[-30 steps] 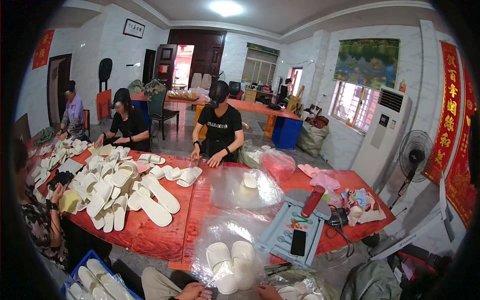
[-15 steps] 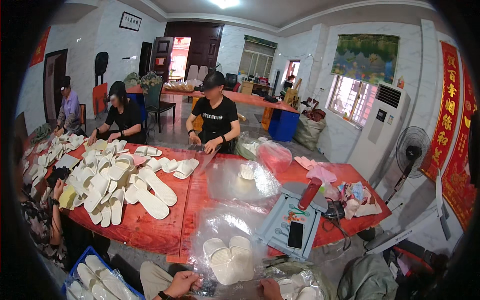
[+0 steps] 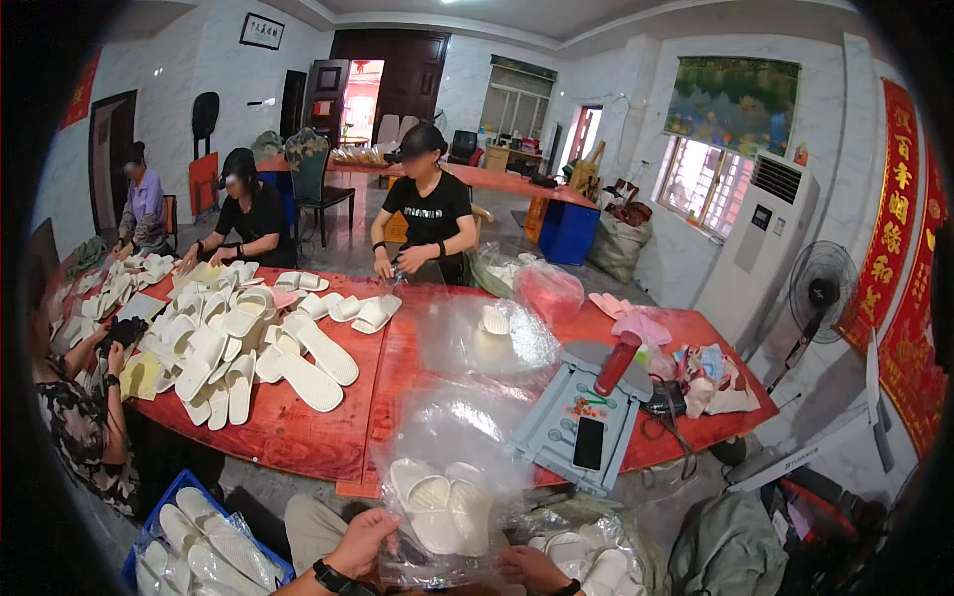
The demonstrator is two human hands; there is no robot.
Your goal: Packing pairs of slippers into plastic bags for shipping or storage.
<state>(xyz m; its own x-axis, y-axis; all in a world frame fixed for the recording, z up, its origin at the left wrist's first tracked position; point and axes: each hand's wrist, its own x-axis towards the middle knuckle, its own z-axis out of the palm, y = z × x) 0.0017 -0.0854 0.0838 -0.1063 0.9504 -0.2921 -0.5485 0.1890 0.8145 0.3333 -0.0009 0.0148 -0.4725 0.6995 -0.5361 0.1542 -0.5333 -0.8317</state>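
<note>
A pair of cream slippers [image 3: 444, 512] lies inside a clear plastic bag [image 3: 437, 427] at the table's near edge, soles partly overlapping. At the bag's lower left edge, my left hand [image 3: 366, 539] has its fingers pinched on the plastic. My right hand [image 3: 532, 568] grips the lower right edge of the same bag, its fingertips partly hidden. Just beyond, another clear bag [image 3: 487, 343] rests on the red table [image 3: 323, 427] with a pale slipper in it.
A large heap of cream slippers [image 3: 214, 343] covers the table's left side. To the right stands a grey device [image 3: 542, 427] bearing a phone [image 3: 588, 443] and a red cylinder [image 3: 618, 364]. A blue crate [image 3: 139, 568] of slippers sits lower left. Several co-workers surround the table.
Both hands and the bagged slippers have risen slightly in view, and the bag's near end now shows tilted up between my hands. The co-worker opposite has drawn their hands closer together over some plastic.
</note>
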